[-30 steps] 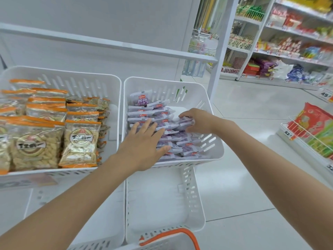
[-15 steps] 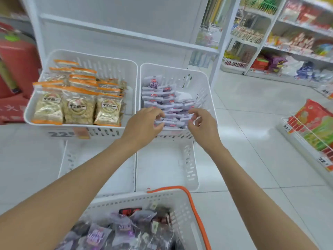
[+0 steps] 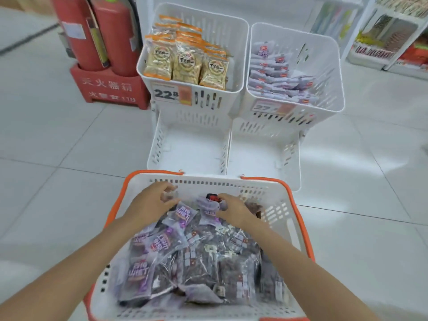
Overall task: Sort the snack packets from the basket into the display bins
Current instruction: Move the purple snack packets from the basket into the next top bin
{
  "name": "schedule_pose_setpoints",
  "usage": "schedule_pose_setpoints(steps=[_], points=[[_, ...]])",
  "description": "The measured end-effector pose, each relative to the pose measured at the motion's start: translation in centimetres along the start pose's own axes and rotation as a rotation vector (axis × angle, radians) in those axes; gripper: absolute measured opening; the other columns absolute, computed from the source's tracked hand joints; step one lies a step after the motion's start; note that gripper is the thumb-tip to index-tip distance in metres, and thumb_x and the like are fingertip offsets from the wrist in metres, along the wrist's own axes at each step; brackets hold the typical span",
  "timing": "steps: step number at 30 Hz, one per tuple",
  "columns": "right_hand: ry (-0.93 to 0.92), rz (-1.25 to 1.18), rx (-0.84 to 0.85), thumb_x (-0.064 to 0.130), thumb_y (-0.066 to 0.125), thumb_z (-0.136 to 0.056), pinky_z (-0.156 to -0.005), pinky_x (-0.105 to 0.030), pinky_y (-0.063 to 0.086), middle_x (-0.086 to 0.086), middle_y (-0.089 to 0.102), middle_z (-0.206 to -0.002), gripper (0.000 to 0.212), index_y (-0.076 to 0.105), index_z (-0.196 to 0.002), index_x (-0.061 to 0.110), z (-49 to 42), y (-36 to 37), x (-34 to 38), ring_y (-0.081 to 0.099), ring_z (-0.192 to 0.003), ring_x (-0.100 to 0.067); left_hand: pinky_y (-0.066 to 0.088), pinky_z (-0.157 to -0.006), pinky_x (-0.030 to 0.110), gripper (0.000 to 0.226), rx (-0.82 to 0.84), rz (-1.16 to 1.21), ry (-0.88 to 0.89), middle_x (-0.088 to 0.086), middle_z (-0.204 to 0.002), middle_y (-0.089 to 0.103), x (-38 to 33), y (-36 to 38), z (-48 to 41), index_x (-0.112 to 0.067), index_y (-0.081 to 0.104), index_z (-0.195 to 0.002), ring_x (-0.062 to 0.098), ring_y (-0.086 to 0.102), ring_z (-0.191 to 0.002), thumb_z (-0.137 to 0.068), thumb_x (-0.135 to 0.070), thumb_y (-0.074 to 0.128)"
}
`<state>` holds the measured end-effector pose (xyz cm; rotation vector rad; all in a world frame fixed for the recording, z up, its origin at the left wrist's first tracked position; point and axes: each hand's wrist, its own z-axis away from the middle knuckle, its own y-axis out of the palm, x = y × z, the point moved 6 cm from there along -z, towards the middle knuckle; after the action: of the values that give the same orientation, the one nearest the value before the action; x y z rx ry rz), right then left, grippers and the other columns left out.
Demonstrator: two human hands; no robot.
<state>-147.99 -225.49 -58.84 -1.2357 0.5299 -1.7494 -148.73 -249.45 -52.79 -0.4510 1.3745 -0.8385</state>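
View from a person's head, looking down at a shop floor. Close in front, a white basket (image 3: 281,209) with an orange rim is sitting on the pale tiled floor (image 3: 58,147). It is holding a loose heap of snack packets (image 3: 196,258), some purple with printed labels and some clear with dark contents. Both bare forearms are extending into the basket toward its far wall. The right hand (image 3: 234,210) is pinching the crumpled top of a purple packet (image 3: 207,209) at the far end of the heap, its fingers (image 3: 228,200) clamped together on the wrapper. The left hand (image 3: 150,202) is lying just beside it, with its fingers curling over something pale and see-through against the far wall. Blur is making it impossible to tell whether they are gripping it.

Beyond the basket, four white slotted display bins (image 3: 208,119) are standing in two tiers. The upper left bin (image 3: 236,42) is carrying rows of upright orange-topped packets (image 3: 185,63) of pale snacks and is bearing a price tag (image 3: 166,93) reading 22.8. The upper right bin (image 3: 331,72) is holding flat lavender packets (image 3: 275,75) stacked along its left side. The two lower bins (image 3: 192,151) are jutting forward beneath them, just beyond the basket. Left of the bins, two red fire extinguishers (image 3: 108,35) are standing in a red holder (image 3: 108,89). Stocked store shelves (image 3: 393,31) are showing at the top right.
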Motion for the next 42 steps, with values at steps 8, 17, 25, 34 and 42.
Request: schedule_pose_setpoints(steps=[8, 17, 25, 34, 42], points=[[0.006, -0.098, -0.274, 0.014, 0.055, -0.093, -0.053, -0.037, 0.031, -0.020, 0.039, -0.058, 0.035, 0.049, -0.065, -0.004, -1.9, 2.3, 0.7, 0.037, -0.050, -0.025, 0.049, -0.079, 0.023, 0.037, -0.017, 0.017, -0.002, -0.004, -0.116, 0.061, 2.6, 0.0, 2.6, -0.023, 0.059, -0.124, 0.007, 0.059, -0.092, -0.088, -0.020, 0.071], [-0.023, -0.946, 0.026, 0.037, 0.054, -0.098, -0.083, -0.042, 0.059, -0.013, 0.071, -0.094, 0.040, 0.067, -0.095, 0.000, 0.1, -0.3, 9.4, 0.072, -0.085, -0.030, 0.053, -0.073, 0.027, 0.063, -0.052, 0.379, -0.041, -0.002, -0.119, 0.066, 0.2, 0.9, 1.7, -0.022, 0.047, -0.138, 0.021, 0.066, -0.095, -0.083, -0.029, 0.078], [-0.007, 0.093, 0.256, 0.048, 0.042, -0.101, -0.105, -0.045, 0.041, -0.016, 0.046, -0.146, 0.066, 0.027, -0.150, 0.006, -3.9, 7.2, 4.4, 0.048, -0.128, -0.036, 0.053, -0.070, 0.029, 0.017, 0.023, 0.853, -0.329, 0.000, -0.078, 0.071, 4.0, -1.4, 2.9, -0.016, 0.069, -0.101, 0.009, 0.065, -0.063, -0.089, -0.004, 0.067], [-0.046, -0.409, 0.046, 0.013, 0.077, -0.081, -0.089, -0.039, 0.054, -0.009, 0.063, -0.126, 0.055, 0.056, -0.132, 0.006, -5.0, 5.3, 6.5, 0.063, -0.108, -0.026, 0.056, -0.093, 0.044, 0.037, -0.044, 0.749, -0.345, 0.014, -0.109, 0.073, 6.3, -2.5, 3.1, -0.010, 0.063, -0.118, 0.026, 0.071, -0.095, -0.083, -0.006, 0.075], [-0.314, -0.444, 0.019, 0.015, 0.078, -0.081, -0.084, -0.034, 0.051, -0.004, 0.068, -0.107, 0.025, 0.069, -0.103, 0.021, 2.5, -5.0, 10.3, 0.064, -0.094, -0.014, 0.054, -0.091, 0.035, 0.059, 0.305, 0.657, -0.036, 0.003, -0.107, 0.074, -0.8, 1.3, 1.1, -0.014, 0.063, -0.124, 0.017, 0.070, -0.101, -0.072, -0.027, 0.087]])
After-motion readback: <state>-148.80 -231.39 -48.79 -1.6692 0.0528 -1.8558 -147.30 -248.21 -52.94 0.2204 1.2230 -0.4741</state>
